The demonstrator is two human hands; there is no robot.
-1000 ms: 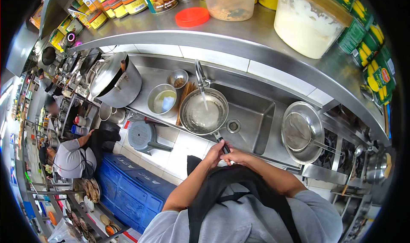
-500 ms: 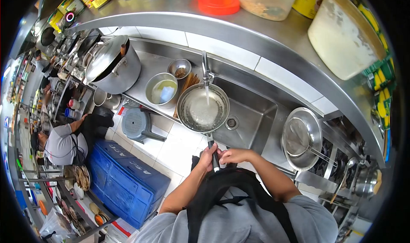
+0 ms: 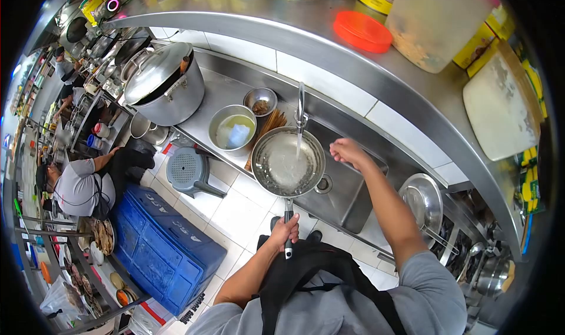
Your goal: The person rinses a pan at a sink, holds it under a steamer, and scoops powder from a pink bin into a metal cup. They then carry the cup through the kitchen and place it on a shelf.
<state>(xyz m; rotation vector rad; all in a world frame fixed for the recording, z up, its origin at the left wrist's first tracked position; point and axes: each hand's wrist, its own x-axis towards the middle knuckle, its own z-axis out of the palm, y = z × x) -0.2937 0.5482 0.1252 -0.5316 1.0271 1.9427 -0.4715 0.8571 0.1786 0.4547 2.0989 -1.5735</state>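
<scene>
My left hand (image 3: 285, 231) is closed around the black handle of a metal frying pan (image 3: 282, 164). The pan is held over the left edge of the steel sink (image 3: 359, 188), and a stream from the faucet (image 3: 301, 105) runs into it. Water covers the pan's bottom. To the right of the faucet, my right hand (image 3: 348, 151) hangs over the sink with its fingers curled in. It touches neither faucet nor pan, and nothing shows in it.
Left of the pan are wooden chopsticks (image 3: 274, 122), a small bowl (image 3: 261, 101), a pot with cloudy liquid (image 3: 219, 123) and a large lidded stockpot (image 3: 170, 94). Strainer and bowl (image 3: 421, 202) lie right. A grey stool (image 3: 187, 167), blue bin (image 3: 165, 247) and seated person (image 3: 85, 188) are leftward.
My right hand has left the pan's handle area and moved up and right over the sink. My left hand keeps the handle. The camera view has shifted slightly.
</scene>
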